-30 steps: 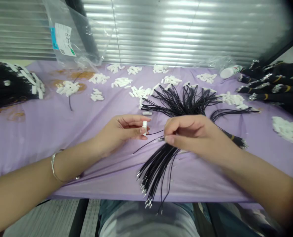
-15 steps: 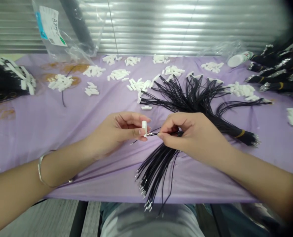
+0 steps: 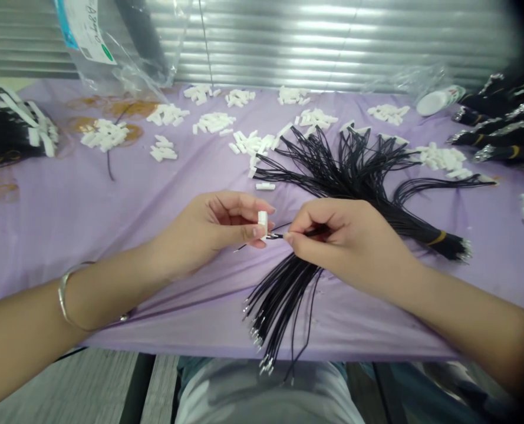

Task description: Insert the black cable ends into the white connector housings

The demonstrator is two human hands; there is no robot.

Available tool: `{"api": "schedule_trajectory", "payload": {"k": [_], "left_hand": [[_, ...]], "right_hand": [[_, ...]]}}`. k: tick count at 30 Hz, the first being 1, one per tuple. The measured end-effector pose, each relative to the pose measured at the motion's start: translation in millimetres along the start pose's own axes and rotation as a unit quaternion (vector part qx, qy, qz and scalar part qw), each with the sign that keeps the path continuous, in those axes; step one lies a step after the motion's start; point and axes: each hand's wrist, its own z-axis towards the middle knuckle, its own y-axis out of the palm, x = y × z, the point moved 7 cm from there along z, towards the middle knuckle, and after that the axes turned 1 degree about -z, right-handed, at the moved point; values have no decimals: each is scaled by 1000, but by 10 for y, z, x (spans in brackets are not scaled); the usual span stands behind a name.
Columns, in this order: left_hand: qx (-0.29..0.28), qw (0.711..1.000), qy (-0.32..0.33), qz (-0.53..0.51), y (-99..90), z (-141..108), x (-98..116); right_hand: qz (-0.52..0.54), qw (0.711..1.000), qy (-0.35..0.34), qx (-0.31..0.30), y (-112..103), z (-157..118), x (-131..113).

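Observation:
Between thumb and fingers, my left hand [image 3: 230,221] holds a small white connector housing [image 3: 262,221] upright. My right hand [image 3: 336,232] pinches a black wire [image 3: 279,236] close to its metal terminal, which meets the lower right side of the housing. How deep the terminal sits in it I cannot tell. Below my right hand a bundle of black wires [image 3: 283,300] fans toward the table's front edge, with bare metal terminals at the ends. Behind, a large bundle of black wires [image 3: 354,171] lies with white housings on its far ends. A single white housing [image 3: 266,186] lies just beyond my left fingertips.
Several piles of white housings [image 3: 213,122] are spread over the purple tablecloth [image 3: 155,206]. More wire bundles lie at the left [image 3: 5,129] and right [image 3: 500,123] edges. A clear plastic bag [image 3: 133,59] stands at the back left, and a white cup [image 3: 434,101] lies at the back right.
The view has shifted slightly. Both hands keep the same grip, with the wire terminal still at the housing; no clear change in how far it is in.

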Motion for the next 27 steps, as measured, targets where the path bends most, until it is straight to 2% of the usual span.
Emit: {"api": "schedule_trajectory", "payload": {"k": [7, 27], "left_hand": [[12, 999, -36, -27, -22, -6, -71], [18, 998, -49, -31, -43, -1, -89]], "right_hand": [[-26, 996, -75, 38, -29, -1, -90], [12, 998, -54, 30, -39, 10, -36]]}}
